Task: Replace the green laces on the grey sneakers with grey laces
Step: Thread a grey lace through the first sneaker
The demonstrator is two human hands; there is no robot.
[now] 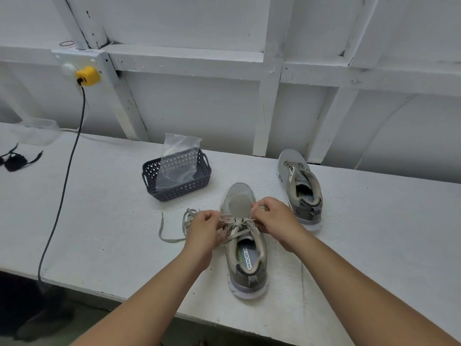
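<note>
A grey sneaker (245,258) lies on the white table (112,233), heel towards me, toe pointing away. A pale greyish lace (239,222) runs through its front eyelets. My left hand (203,228) pinches the lace on the shoe's left side, and the lace's loose end (169,236) trails in loops to the left on the table. My right hand (270,216) pinches the lace on the right side near the front eyelets. The second grey sneaker (300,188) stands to the right and further back, with no lace visible in it.
A dark plastic basket (154,179) holding a clear plastic bag (178,158) stands behind the shoe on the left. A black cable (63,186) runs from a yellow plug (87,76) on the wall across the table's left side. A black object (15,161) lies far left.
</note>
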